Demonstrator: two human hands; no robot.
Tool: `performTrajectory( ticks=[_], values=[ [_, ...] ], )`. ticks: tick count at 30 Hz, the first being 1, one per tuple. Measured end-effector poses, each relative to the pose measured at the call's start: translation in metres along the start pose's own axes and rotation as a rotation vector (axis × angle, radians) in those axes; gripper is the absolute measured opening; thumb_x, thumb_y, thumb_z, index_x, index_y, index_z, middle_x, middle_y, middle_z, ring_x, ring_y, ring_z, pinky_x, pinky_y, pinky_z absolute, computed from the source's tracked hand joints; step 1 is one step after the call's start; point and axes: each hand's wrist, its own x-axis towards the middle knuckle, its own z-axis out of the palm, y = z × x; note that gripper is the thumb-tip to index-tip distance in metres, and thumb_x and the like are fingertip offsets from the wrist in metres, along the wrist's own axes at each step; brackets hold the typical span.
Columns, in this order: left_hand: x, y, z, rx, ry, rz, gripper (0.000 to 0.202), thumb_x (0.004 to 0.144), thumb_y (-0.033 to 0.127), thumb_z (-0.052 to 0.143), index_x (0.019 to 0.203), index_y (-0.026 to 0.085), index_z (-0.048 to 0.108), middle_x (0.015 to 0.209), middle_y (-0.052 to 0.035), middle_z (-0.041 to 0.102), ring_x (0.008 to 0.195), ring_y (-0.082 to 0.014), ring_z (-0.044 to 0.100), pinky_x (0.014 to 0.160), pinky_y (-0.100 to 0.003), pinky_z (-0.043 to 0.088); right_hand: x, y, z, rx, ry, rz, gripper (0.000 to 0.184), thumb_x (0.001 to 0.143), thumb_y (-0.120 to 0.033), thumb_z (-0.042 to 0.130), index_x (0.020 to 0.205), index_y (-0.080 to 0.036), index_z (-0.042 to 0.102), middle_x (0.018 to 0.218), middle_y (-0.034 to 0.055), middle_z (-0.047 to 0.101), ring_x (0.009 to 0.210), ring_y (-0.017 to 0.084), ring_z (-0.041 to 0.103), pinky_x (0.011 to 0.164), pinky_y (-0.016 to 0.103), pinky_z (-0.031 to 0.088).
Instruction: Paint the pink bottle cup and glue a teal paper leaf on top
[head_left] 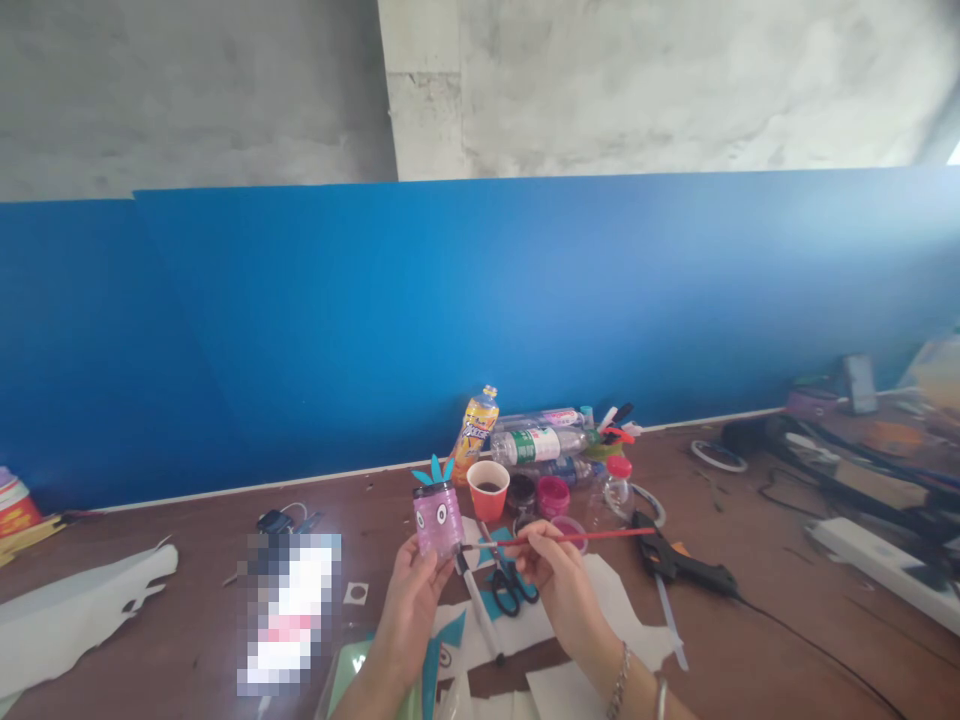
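My left hand [415, 583] is closed round a small purple jar [438, 519] with stuck-on eyes and blue paper leaves on top, held upright above the table. My right hand [551, 570] pinches a thin red paintbrush [592, 537], its tip pointing left at the jar's side. An orange paper cup [488, 490] with dark liquid stands just behind the jar. Black-handled scissors [511, 585] and a white marker [480, 608] lie on paper scraps between my hands.
Several plastic bottles [540, 443] lie against the blue board [480, 320] behind the cup. A pink pot [553, 495] and a red-capped bottle [617, 487] stand nearby. A black glue gun [679, 565] lies right; cables and a white power strip [885, 570] fill the far right. White paper [75, 610] lies left.
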Motion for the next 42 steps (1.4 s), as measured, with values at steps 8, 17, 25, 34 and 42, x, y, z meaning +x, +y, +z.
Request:
performTrajectory(
  ticks=[8,17,25,34,42],
  values=[
    [-0.0027,0.0005,0.0016,0.002,0.011,-0.009,0.034,0.073,0.035,0.072,0.101,0.021,0.059,0.106,-0.0065,0.069,0.105,-0.0224,0.06,0.106,-0.044,0.032,-0.0016,0.0008,0.0027,-0.043,-0.045,0.006,0.021,0.076,-0.037,0.07,0.072,-0.018,0.063,0.062,0.0037,0.067,0.056,0.012,0.054,0.05,0.02,0.035],
    [-0.003,0.0025,0.0038,-0.006,-0.003,-0.006,0.033,0.073,0.034,0.072,0.101,0.021,0.06,0.105,-0.0067,0.069,0.106,-0.0242,0.06,0.107,-0.046,0.031,-0.0009,0.0006,0.0014,-0.049,-0.035,0.002,0.02,0.074,-0.037,0.071,0.072,-0.018,0.063,0.061,0.0035,0.066,0.056,0.012,0.054,0.05,0.021,0.036],
    [-0.0028,0.0032,0.0008,-0.04,-0.05,-0.014,0.026,0.078,0.032,0.067,0.101,0.021,0.062,0.106,-0.0069,0.07,0.105,-0.0214,0.061,0.106,-0.043,0.033,-0.0024,-0.0029,0.0039,-0.038,0.005,-0.01,0.021,0.073,-0.037,0.072,0.071,-0.018,0.063,0.062,0.0036,0.066,0.055,0.014,0.054,0.049,0.023,0.036],
    [-0.0029,0.0034,-0.0025,-0.068,-0.085,-0.014,0.022,0.081,0.029,0.064,0.101,0.021,0.064,0.11,-0.0068,0.069,0.107,-0.0217,0.06,0.108,-0.046,0.032,-0.0024,-0.0045,0.0055,0.013,0.011,0.013,0.021,0.071,-0.036,0.073,0.072,-0.019,0.062,0.063,0.0041,0.068,0.055,0.014,0.054,0.049,0.023,0.036],
    [-0.0033,0.004,-0.0025,-0.085,-0.115,-0.033,0.024,0.081,0.029,0.063,0.104,0.022,0.064,0.112,-0.0067,0.068,0.109,-0.0214,0.059,0.108,-0.043,0.033,-0.0027,-0.0055,0.0073,0.022,0.045,0.035,0.022,0.069,-0.037,0.075,0.071,-0.018,0.063,0.063,0.0036,0.068,0.054,0.014,0.055,0.049,0.023,0.038]
  ],
)
